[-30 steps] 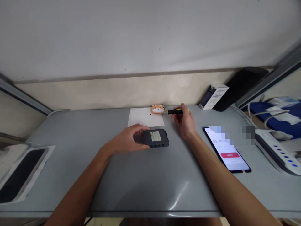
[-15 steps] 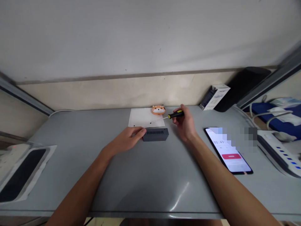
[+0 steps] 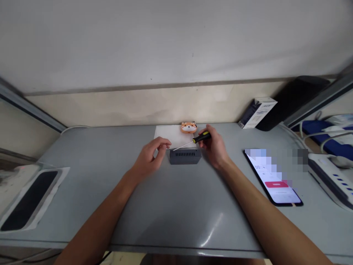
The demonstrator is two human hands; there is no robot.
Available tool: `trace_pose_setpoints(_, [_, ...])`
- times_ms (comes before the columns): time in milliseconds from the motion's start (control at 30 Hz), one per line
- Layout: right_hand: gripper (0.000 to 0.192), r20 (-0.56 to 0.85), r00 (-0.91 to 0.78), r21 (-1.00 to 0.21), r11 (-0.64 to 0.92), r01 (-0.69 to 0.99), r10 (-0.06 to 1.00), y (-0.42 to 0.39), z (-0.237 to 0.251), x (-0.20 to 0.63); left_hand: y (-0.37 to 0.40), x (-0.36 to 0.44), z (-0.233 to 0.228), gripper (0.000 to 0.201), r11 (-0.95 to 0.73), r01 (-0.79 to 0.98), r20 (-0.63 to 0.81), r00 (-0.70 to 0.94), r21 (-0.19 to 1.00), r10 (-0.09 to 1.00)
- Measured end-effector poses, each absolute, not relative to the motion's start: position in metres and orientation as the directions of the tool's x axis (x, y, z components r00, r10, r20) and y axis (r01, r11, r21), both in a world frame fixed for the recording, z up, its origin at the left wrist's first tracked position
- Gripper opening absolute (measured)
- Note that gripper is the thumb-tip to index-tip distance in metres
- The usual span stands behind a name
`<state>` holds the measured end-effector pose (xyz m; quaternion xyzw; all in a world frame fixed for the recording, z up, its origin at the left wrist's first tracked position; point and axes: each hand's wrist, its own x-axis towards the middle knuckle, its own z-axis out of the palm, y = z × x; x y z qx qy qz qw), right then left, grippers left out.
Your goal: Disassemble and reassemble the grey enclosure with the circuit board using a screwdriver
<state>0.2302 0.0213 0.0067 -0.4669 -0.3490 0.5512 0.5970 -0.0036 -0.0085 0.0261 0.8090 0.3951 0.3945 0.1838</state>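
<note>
Gripping screwdriver right, left loose beside unbraced box; tip could slip, box could skid.

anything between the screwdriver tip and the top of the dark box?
Nothing visible. The right hand holds the screwdriver, whose shaft slants down-left, tip just over the box near its left end. The left hand sits beside that end, not under the tip.

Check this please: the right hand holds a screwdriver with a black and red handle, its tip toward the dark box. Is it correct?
Not quite. In the head view the right hand holds a screwdriver with a black and yellow handle, not red. Its tip does point toward the dark box.
</note>
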Motion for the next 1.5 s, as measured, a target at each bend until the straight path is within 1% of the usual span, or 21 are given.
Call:
trace_pose_setpoints(100, [0.051,-0.088,0.149,-0.946,-0.035,-0.322,0.985,0.021,0.007,0.231,-0.009,-0.004,0.026,0.019,-0.746,0.497,0.608,0.446,0.442,0.657])
trace_pose_setpoints(200, [0.05,-0.073,0.156,-0.946,-0.019,-0.323,0.985,0.022,0.007,0.231,-0.009,-0.003,0.026,0.02,-0.814,0.498,0.657,0.511,0.299,0.554])
trace_pose_setpoints(300, [0.048,-0.073,0.167,-0.941,-0.012,-0.339,0.983,0.022,0.006,0.231,-0.008,-0.003,0.026,0.02,-0.827,0.516,0.669,0.536,0.222,0.514])
trace_pose_setpoints(467, [0.049,-0.058,0.156,-0.946,-0.004,-0.326,0.986,0.023,0.004,0.232,-0.007,-0.005,0.024,0.021,-0.829,0.541,0.67,0.563,0.145,0.484])
trace_pose_setpoints(633, [0.046,-0.061,0.161,-0.947,-0.005,-0.322,0.985,0.022,0.004,0.233,-0.006,-0.009,0.023,0.026,-0.819,0.561,0.643,0.584,0.12,0.495])
trace_pose_setpoints(767, [0.044,-0.062,0.158,-0.946,-0.007,-0.324,0.986,0.022,0.005,0.233,-0.006,-0.01,0.022,0.027,-0.83,0.555,0.656,0.604,0.062,0.453])
trace_pose_setpoints(867, [0.045,-0.055,0.162,-0.949,-0.001,-0.316,0.985,0.022,0.006,0.233,-0.004,-0.011,0.018,0.028,-0.824,0.561,0.651,0.595,0.082,0.471])
trace_pose_setpoints(967, [0.047,-0.057,0.158,-0.951,-0.005,-0.31,0.986,0.022,0.007,0.233,-0.001,-0.014,0.015,0.03,-0.819,0.568,0.625,0.61,0.084,0.487])
trace_pose_setpoints(1100, [0.048,-0.078,0.174,-0.938,-0.013,-0.347,0.982,0.024,0.003,0.233,-0.003,-0.016,0.018,0.036,-0.825,0.564,0.564,0.671,0.035,0.482])
trace_pose_setpoints(1167, [0.05,-0.086,0.185,-0.946,-0.021,-0.323,0.979,0.023,0.0,0.23,-0.005,-0.016,0.023,0.037,-0.828,0.561,0.522,0.707,-0.003,0.477])
trace_pose_setpoints(1233, [0.053,-0.071,0.161,-0.971,-0.03,-0.239,0.984,0.02,-0.002,0.227,-0.006,-0.019,0.029,0.036,-0.826,0.562,0.523,0.717,-0.042,0.461])
trace_pose_setpoints(1300, [0.056,-0.034,0.096,-0.992,-0.023,-0.122,0.995,0.016,0.0,0.224,-0.005,-0.024,0.032,0.036,-0.8,0.598,0.595,0.658,-0.041,0.461])
trace_pose_setpoints(1367, [0.059,-0.008,0.032,-1.0,-0.007,-0.029,0.999,0.012,0.003,0.222,-0.002,-0.031,0.034,0.037,-0.746,0.666,0.678,0.538,0.023,0.501])
trace_pose_setpoints(1433, [0.063,-0.006,-0.006,-1.0,-0.006,0.016,1.0,0.009,0.007,0.221,0.002,-0.039,0.033,0.036,-0.678,0.726,0.717,0.413,0.112,0.561])
trace_pose_setpoints(1500, [0.064,-0.015,-0.024,-1.0,-0.014,0.026,1.0,0.008,0.008,0.222,0.006,-0.045,0.031,0.035,-0.632,0.756,0.722,0.343,0.167,0.601])
